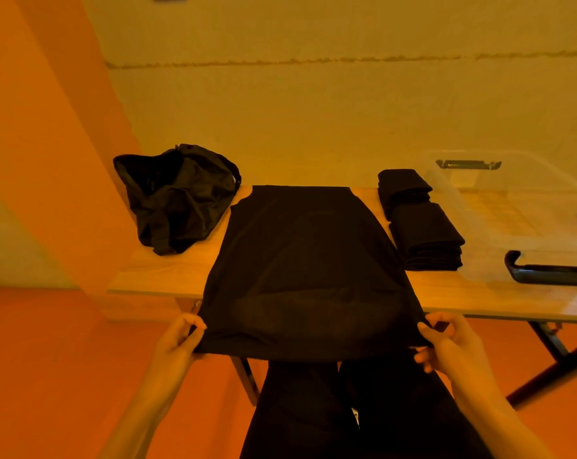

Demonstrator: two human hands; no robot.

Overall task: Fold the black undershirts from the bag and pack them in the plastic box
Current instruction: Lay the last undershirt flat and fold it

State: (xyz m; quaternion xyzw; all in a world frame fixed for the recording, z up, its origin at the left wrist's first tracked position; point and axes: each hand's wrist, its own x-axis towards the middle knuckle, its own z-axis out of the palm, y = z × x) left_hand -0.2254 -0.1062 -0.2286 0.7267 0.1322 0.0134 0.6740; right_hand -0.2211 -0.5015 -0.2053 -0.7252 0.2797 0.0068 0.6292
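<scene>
A black undershirt [303,260] lies spread flat across the middle of the wooden table [161,276], its near hem hanging past the front edge. My left hand [177,339] pinches the hem's left corner and my right hand [446,339] pinches its right corner. The crumpled black bag [177,197] sits at the table's back left. Two stacks of folded black undershirts [419,223] stand to the right of the spread shirt. The clear plastic box [518,233] with black handles sits at the far right; I see no shirts inside it.
A pale wall rises right behind the table and an orange wall stands to the left. The table's black legs [551,346] slant down at the right. My dark trousers [346,409] fill the space below the shirt's hem. Orange floor surrounds the table.
</scene>
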